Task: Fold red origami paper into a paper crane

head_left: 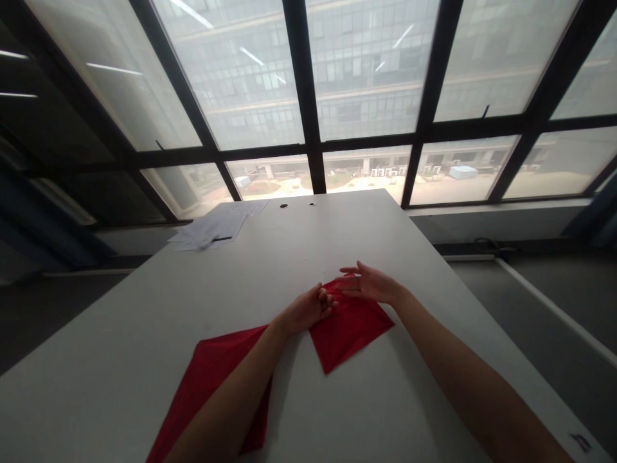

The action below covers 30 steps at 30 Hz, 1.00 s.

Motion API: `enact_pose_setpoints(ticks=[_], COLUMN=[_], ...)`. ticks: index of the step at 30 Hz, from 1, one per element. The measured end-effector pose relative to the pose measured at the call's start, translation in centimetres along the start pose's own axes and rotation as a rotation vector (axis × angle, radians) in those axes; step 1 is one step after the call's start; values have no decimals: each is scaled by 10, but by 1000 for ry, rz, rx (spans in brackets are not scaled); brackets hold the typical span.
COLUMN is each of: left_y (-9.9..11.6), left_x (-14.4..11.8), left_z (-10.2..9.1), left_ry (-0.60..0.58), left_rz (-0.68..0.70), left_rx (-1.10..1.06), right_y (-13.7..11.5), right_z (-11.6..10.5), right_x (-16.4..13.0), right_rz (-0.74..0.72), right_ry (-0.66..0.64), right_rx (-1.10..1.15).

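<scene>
1. While I stand here, I see a small red sheet (349,334) lying flat on the white tabletop (120,334), right under the person's two hands.
2. It looks thin, light and soft, like cloth, though I can't be sure it isn't paper. I think it would slide and crease easily, but not break.
3. Its near corner and its right corner lie free, so those look like good spots to pinch. A gentle hold should be enough.
4. The left hand (308,310) is at the sheet's left edge with its fingers curled in. I can't tell if they pinch it.
5. The right hand (370,283) is over the far corner, fingers spread apart and holding nothing that I can see.
6. A bigger red piece (205,366) lies to the left, partly hidden by the left arm.
7. Farther off are white papers (216,222) with a dark thin stick (222,238) on them, and then big windows (366,71).
</scene>
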State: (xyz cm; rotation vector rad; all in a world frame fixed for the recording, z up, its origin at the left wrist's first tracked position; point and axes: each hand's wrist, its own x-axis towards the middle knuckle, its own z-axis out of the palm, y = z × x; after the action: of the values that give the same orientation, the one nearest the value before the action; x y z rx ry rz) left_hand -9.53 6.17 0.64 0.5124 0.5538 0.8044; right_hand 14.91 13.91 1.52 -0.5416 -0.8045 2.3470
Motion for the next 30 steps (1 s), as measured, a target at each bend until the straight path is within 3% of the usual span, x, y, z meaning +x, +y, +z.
enact_pose_setpoints(ticks=[2,4,7,10,13,15,19,22,27,30], left_y=[0,3,15,26,29,28,34,47,75,81], left_x=[-2,-3,-5,-6,-7,-9,-22,-29,-13,3], left_z=[1,-1,-9,-14,-15,-16,-18,-12,11,13], left_ry=[0,29,185,412,493,485,453,397,301,203], left_rz=[0,97,468,831,994,972,843,819,676,566], left_rx=[1,-36,-154,-104,15,0,-244,-353,-282,-197], right_y=[5,4,-1,-5,-3,0,6,8,6,6], right_z=[-6,-16,-28,-30,-23,-18,-11,-12,-16,-13], right_x=[0,-1,-7,-13,-16,-16,-12,-8,-4,-10], right_rz=[-8,-139,-298,-427,-441,-405,-336,-288,-270,-243], right_ry=[58,157,170,161,150,115,36,56,126,89], right_rx=[31,104,179,226,209,167,103,78,66,32])
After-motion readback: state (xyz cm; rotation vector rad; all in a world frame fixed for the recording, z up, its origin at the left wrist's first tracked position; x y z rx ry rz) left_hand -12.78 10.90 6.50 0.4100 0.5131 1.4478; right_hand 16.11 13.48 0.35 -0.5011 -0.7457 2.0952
